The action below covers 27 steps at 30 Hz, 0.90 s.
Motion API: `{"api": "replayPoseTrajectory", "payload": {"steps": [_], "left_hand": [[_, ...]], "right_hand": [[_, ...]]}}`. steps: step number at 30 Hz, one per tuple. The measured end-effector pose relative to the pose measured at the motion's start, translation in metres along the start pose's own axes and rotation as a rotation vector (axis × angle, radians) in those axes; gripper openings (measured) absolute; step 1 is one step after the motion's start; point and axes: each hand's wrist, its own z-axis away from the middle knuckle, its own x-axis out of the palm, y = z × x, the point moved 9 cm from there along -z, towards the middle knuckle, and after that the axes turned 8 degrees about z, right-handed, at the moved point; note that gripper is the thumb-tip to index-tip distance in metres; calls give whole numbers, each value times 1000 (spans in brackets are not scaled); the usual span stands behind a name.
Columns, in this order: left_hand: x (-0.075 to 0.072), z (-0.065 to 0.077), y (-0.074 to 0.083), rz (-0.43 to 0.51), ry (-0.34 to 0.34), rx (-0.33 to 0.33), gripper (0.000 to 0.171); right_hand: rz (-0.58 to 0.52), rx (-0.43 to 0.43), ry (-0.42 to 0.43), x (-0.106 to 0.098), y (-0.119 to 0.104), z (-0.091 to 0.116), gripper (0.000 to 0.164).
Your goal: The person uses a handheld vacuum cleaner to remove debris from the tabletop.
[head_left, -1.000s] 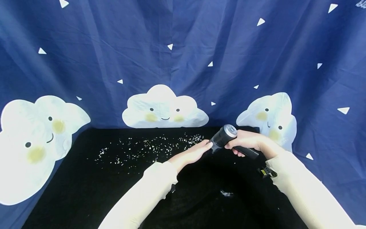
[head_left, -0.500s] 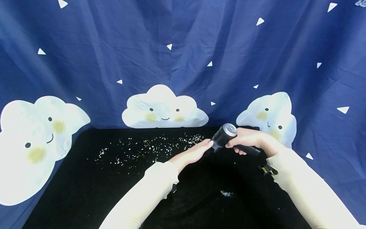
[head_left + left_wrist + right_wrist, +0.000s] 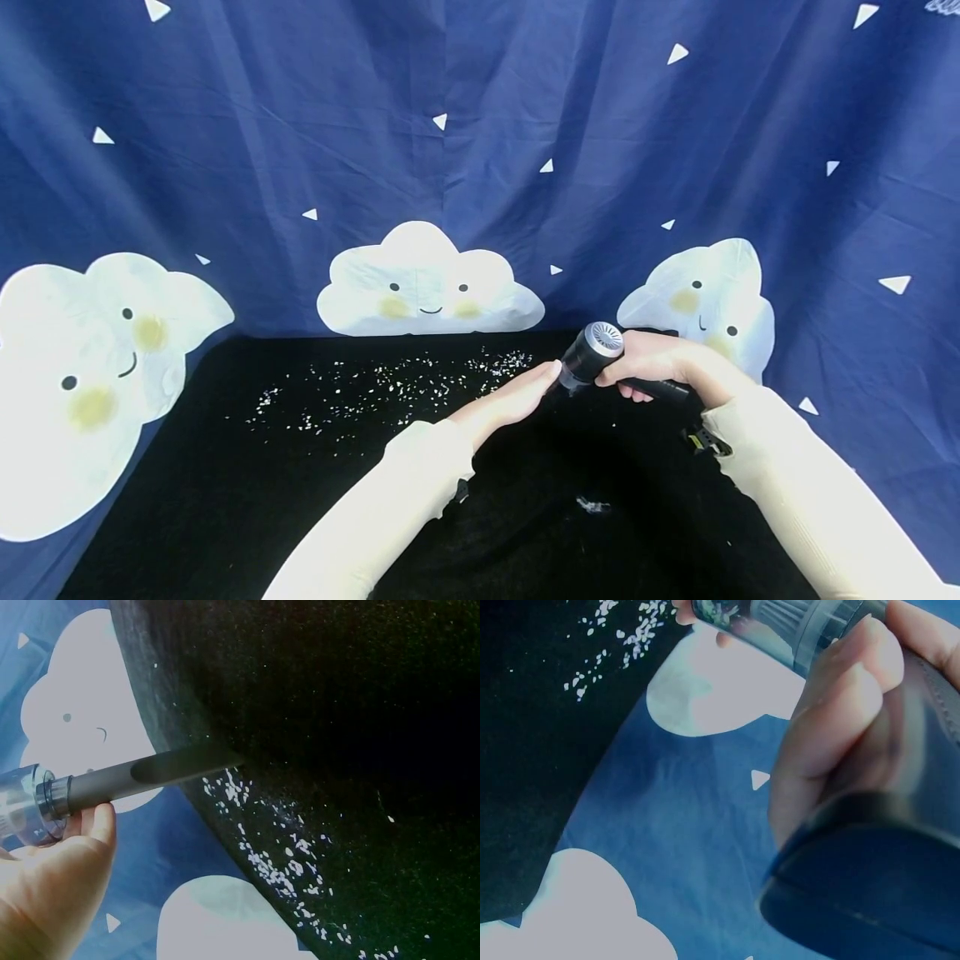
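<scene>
In the head view my right hand (image 3: 656, 362) grips the handle of a black handheld vacuum cleaner (image 3: 585, 358) with a silver vented end. Its fingers wrap the dark handle (image 3: 900, 750) in the right wrist view. My left hand (image 3: 513, 396) holds the front of the vacuum, fingers at the clear dust cup (image 3: 19, 806) and the base of the long slanted nozzle (image 3: 150, 774). The nozzle tip overlaps the edge of a patch of small white flakes (image 3: 270, 874) in the left wrist view. Flakes show inside the clear cup (image 3: 772, 626) too.
White flakes (image 3: 405, 387) are scattered along the back of the black-covered table (image 3: 187, 517). A small whitish smear (image 3: 592, 506) lies nearer the front. Behind hangs a blue curtain (image 3: 375, 125) with smiling clouds and triangles.
Both hands and the vacuum have shifted slightly right relative to the curtain. The hold on it looks the same, and the scattered flakes look much the same.
</scene>
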Motion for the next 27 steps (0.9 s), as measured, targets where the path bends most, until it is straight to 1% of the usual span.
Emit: {"api": "replayPoseTrajectory", "payload": {"steps": [9,13,16,19,23,27], "left_hand": [[-7,0,-1,-19,29,-17,64],[-10,-1,-2,-10,31,-25,64],[-11,-1,-3,-15,30,-44,65],[-13,-1,-4,2,27,-52,65],[-16,-1,-4,30,30,-39,63],[-19,-1,-5,19,40,-33,62]], "right_hand": [[-8,-15,19,-1,-5,-2,28],[-4,-36,30,-1,-7,-3,28],[-3,-37,37,-1,-6,-5,28],[-1,-38,45,0,-6,-8,27],[5,-50,50,1,-8,-11,28],[-5,-60,44,2,-11,-14,29]]}}
